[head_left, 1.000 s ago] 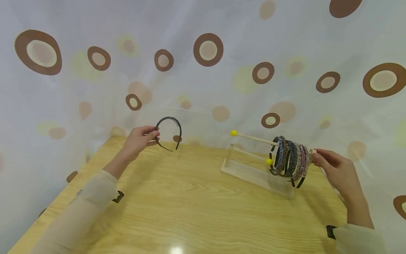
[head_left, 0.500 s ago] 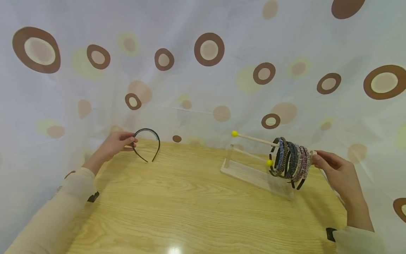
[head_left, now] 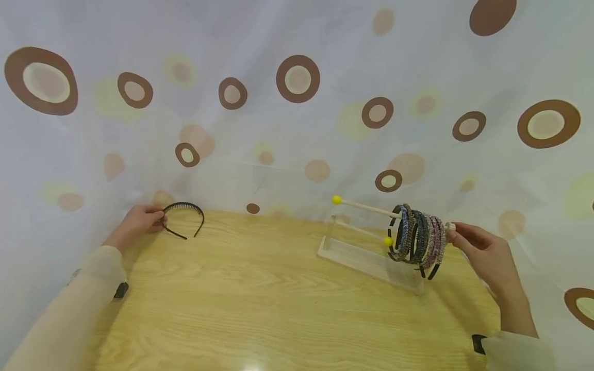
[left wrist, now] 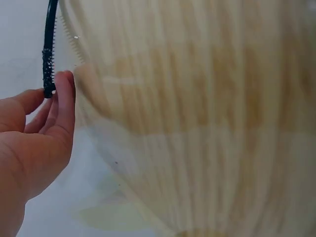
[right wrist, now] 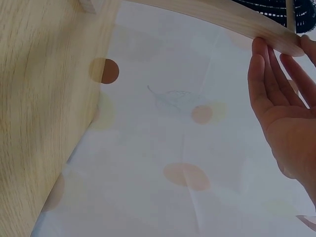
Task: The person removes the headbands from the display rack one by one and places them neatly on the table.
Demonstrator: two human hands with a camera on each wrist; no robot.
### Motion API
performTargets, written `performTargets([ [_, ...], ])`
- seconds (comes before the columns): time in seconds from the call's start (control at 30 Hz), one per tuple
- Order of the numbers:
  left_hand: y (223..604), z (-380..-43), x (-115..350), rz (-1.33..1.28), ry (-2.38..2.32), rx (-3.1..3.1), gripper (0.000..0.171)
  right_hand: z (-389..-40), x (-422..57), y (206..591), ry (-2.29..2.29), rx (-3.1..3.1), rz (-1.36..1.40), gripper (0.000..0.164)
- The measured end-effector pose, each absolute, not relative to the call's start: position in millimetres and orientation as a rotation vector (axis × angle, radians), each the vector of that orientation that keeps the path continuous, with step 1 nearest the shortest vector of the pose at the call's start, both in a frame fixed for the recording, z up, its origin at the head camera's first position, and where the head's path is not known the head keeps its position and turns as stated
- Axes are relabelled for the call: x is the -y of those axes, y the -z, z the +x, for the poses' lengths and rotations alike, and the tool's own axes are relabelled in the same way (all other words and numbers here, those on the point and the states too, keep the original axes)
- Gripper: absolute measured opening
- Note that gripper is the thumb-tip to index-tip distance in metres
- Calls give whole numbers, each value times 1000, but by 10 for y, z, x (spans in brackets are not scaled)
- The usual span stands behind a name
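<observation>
At the table's far left corner my left hand (head_left: 139, 224) pinches a black toothed headband (head_left: 184, 204) by one side, its two ends pointing to the right and down. The left wrist view shows thumb and fingertips on one end of the headband (left wrist: 48, 69). Over on the right, my right hand (head_left: 492, 257) holds a wooden headband stand (head_left: 345, 252) by the end of its crossbar. That crossbar (right wrist: 222, 15) lies between fingertips and thumb in the right wrist view. Several glittery headbands (head_left: 431, 237) in blue, brown, dark grey and pink hang together on the stand.
Yellow balls (head_left: 336, 200) cap the stand's rods on the left. The stand's base rests on the light wooden table (head_left: 260, 299). A curtain (head_left: 260, 129) with brown circles hangs behind the table and at its sides.
My left hand has carried the black headband left and lower, toward the table's left corner. The right hand and the stand have stayed in place, with the view shifting slightly.
</observation>
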State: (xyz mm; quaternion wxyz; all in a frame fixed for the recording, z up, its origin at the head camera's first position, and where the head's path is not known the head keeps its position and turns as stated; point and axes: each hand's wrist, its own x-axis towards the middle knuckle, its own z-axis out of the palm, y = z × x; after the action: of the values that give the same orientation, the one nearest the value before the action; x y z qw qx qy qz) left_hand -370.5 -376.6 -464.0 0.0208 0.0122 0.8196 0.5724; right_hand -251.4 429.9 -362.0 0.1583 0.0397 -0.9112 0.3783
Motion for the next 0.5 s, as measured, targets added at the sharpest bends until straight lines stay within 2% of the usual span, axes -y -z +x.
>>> performTargets([
  [0.5, 4668, -3751, 3796, -46, -1292, -3041, 44, -2491, -4255, 3588, -1093, 2592, 113, 56],
])
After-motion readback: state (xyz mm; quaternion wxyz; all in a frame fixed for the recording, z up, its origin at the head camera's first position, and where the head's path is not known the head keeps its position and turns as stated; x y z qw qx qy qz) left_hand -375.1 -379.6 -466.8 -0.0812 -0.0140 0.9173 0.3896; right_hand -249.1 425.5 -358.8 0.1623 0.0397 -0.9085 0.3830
